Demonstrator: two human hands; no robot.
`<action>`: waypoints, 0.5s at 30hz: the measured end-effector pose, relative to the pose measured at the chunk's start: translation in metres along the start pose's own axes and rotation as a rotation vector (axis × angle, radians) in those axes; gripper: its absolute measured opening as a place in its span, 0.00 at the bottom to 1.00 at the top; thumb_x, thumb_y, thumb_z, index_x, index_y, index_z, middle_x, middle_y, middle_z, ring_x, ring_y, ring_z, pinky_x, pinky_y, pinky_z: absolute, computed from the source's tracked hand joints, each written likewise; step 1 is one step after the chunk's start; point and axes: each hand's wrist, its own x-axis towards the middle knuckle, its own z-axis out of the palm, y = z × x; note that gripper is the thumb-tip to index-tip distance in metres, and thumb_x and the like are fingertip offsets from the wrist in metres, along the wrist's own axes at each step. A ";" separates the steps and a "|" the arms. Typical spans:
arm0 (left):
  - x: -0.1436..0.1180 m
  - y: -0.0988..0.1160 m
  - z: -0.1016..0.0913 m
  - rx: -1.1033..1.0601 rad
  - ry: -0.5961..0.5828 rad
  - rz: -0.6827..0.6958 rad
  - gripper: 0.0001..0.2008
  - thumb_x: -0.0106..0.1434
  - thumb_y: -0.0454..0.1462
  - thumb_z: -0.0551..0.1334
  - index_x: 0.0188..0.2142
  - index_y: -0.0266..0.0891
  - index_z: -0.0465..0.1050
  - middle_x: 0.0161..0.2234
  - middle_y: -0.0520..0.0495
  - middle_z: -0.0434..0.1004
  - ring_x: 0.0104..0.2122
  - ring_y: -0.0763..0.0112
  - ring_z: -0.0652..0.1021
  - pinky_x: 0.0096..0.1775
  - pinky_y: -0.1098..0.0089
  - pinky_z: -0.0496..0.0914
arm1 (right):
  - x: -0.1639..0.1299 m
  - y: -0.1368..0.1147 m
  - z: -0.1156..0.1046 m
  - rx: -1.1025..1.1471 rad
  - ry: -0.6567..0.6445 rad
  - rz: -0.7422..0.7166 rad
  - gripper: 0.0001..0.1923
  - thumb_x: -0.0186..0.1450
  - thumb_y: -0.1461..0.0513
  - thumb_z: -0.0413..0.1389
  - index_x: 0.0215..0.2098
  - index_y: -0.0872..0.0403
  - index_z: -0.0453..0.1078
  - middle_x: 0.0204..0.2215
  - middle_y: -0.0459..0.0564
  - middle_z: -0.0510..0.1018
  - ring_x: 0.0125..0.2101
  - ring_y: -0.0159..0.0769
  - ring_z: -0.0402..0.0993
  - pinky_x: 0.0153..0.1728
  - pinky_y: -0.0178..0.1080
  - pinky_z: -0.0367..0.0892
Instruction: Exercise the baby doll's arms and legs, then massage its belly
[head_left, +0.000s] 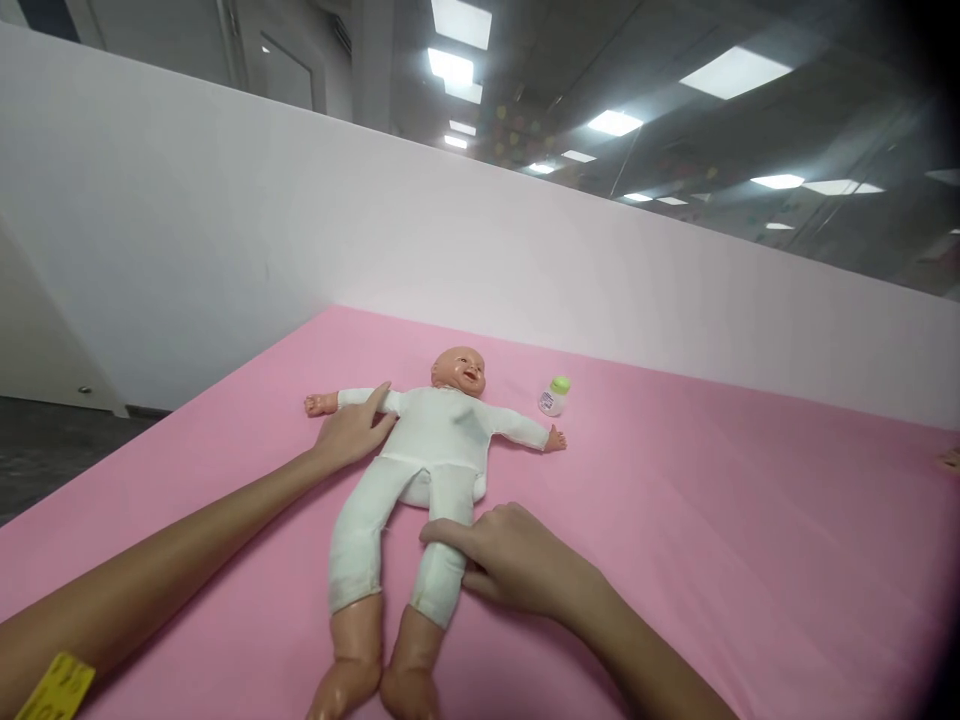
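Note:
A baby doll (439,440) in a white suit lies on its back on the pink mat (712,520), arms spread, feet toward me. My left hand (352,432) rests flat on the doll's arm and shoulder at the left, fingers apart. My right hand (510,560) lies on the doll's right-side leg near the knee, fingers curled over the white fabric. A small bottle (553,397) with a green cap stands just past the doll's other hand.
A white partition wall (375,230) runs along the far edge of the mat. Dark floor (45,450) shows at the left past the mat's edge. Another person's fingertips (949,460) show at the far right edge. A yellow tag (56,688) sits on my left forearm.

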 end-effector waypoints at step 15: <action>0.022 0.001 0.003 0.035 0.008 -0.021 0.34 0.72 0.57 0.44 0.70 0.48 0.58 0.45 0.38 0.84 0.46 0.43 0.80 0.42 0.59 0.69 | 0.013 0.008 0.021 -0.209 0.337 -0.362 0.20 0.73 0.70 0.49 0.57 0.46 0.72 0.32 0.45 0.71 0.28 0.33 0.61 0.25 0.36 0.55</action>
